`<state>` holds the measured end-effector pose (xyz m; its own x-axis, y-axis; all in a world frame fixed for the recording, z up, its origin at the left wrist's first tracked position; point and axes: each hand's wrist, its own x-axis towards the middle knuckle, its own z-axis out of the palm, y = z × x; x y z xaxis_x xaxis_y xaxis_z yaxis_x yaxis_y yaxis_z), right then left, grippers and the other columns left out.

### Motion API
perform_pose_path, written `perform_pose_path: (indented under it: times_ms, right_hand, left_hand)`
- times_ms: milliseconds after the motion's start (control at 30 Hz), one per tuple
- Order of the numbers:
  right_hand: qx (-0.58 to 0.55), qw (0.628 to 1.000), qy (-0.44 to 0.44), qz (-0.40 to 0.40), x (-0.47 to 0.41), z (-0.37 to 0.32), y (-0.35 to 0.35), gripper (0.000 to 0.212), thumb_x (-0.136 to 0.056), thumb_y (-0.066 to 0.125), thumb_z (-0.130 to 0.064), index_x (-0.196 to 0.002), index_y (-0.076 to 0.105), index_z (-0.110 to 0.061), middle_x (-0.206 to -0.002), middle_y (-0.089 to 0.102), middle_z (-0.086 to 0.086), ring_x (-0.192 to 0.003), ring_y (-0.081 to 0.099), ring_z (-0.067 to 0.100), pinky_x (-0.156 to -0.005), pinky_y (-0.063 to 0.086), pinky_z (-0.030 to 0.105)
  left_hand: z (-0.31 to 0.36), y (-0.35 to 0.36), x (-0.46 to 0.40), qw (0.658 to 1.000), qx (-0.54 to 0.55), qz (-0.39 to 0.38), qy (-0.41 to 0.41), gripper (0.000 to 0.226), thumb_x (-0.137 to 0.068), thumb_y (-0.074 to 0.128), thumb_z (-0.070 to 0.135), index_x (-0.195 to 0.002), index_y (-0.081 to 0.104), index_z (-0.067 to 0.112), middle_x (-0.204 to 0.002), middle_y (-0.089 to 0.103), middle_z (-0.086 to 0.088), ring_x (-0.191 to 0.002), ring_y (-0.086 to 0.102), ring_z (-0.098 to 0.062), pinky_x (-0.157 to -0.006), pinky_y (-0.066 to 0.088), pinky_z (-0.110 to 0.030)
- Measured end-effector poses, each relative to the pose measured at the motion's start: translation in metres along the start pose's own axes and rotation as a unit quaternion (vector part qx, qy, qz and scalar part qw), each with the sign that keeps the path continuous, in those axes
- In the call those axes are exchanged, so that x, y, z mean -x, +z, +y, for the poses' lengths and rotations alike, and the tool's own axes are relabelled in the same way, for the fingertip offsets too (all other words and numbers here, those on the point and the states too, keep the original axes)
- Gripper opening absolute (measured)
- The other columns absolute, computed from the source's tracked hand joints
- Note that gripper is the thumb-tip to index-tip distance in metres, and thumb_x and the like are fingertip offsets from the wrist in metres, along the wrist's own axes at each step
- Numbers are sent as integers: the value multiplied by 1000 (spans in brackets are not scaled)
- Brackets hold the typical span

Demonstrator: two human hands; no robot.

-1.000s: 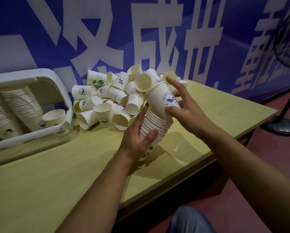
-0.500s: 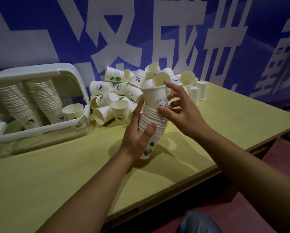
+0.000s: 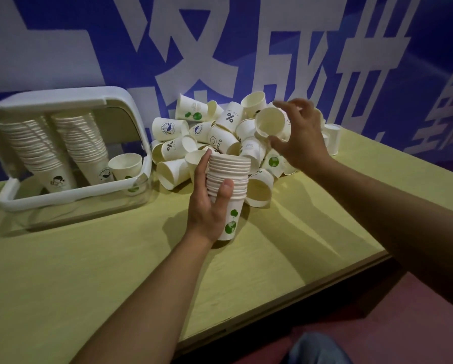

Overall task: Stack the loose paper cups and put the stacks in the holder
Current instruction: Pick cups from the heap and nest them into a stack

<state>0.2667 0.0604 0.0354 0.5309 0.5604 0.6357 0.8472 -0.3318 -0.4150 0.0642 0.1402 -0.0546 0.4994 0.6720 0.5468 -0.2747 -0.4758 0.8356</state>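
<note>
Your left hand (image 3: 207,203) has its fingers and thumb curled round a stack of cups (image 3: 228,191) at the middle of the frame, standing upright on the table (image 3: 88,271). Your right hand (image 3: 300,135), upper right, pinches a single cup (image 3: 271,123) between thumb and fingertips, tilted, above the loose pile (image 3: 220,143). At the upper left, the white holder (image 3: 70,198) contains two tall stacks and one short cup.

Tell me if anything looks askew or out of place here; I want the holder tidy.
In the holder, two tall stacks lean left, and a single cup sits alone in the third slot. The loose cups lie jumbled against the wall. The stack in the left hand looks straight.
</note>
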Motion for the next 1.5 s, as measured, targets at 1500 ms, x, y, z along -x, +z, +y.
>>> perform_pose_path:
  times_ms: [1500]
  right_hand:
    - [-107, 952, -120, -259, 54, -29, -15, 85, -84, 28, -76, -150, 40, -23, -147, 44, 0, -132, 39, 16, -110, 35, 42]
  left_hand:
    - [9, 2, 15, 997, -56, -24, 41, 66, -86, 54, 60, -146, 25, 63, -136, 51, 34, -119, 60, 0, -96, 54, -35]
